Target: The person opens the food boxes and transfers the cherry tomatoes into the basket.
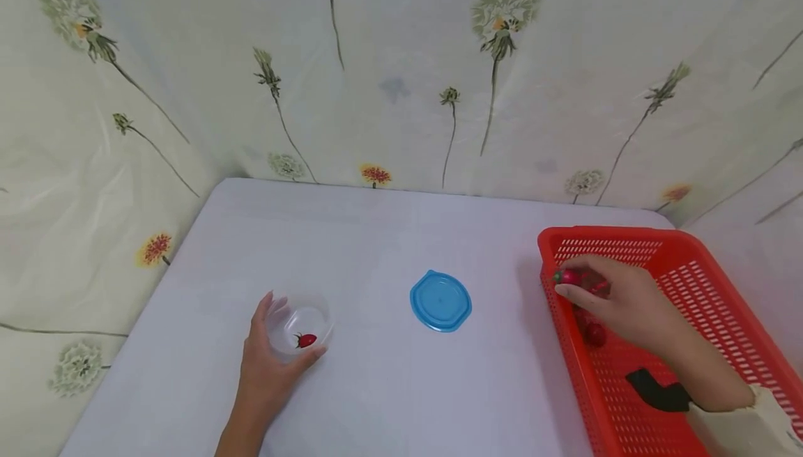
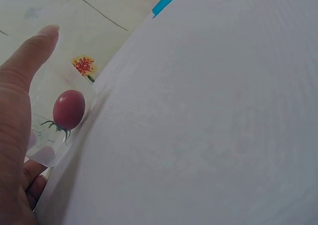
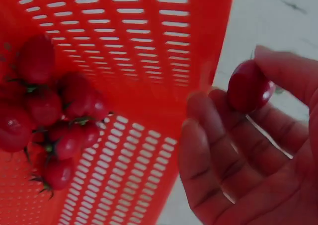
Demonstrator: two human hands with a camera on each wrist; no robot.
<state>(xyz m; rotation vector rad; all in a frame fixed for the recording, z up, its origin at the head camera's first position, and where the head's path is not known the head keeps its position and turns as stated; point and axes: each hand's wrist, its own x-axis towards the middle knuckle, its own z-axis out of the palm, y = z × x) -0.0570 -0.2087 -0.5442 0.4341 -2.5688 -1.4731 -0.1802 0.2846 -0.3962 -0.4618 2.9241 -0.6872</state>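
My left hand [image 1: 266, 366] curls round a small clear plastic bowl [image 1: 300, 314] on the table, thumb on the near side and fingers on the far side. Inside the bowl lies one cherry tomato [image 1: 306, 340] with green sepals, also visible in the left wrist view. At the left rim of a red basket [image 1: 583, 366], my right hand [image 1: 617, 297] pinches another cherry tomato [image 3: 248, 87] between thumb and fingers. Below that hand, in the basket, a pile of cherry tomatoes [image 3: 47, 106] with green stems is partly hidden by it in the head view.
A blue lid [image 1: 441, 301] lies flat on the white table [image 1: 370, 248] between bowl and basket. The basket's perforated walls rise at the table's right side. A curtain [image 1: 376, 60] printed with dandelions hangs behind the table. A black strap [image 1: 659, 391] shows near the right wrist.
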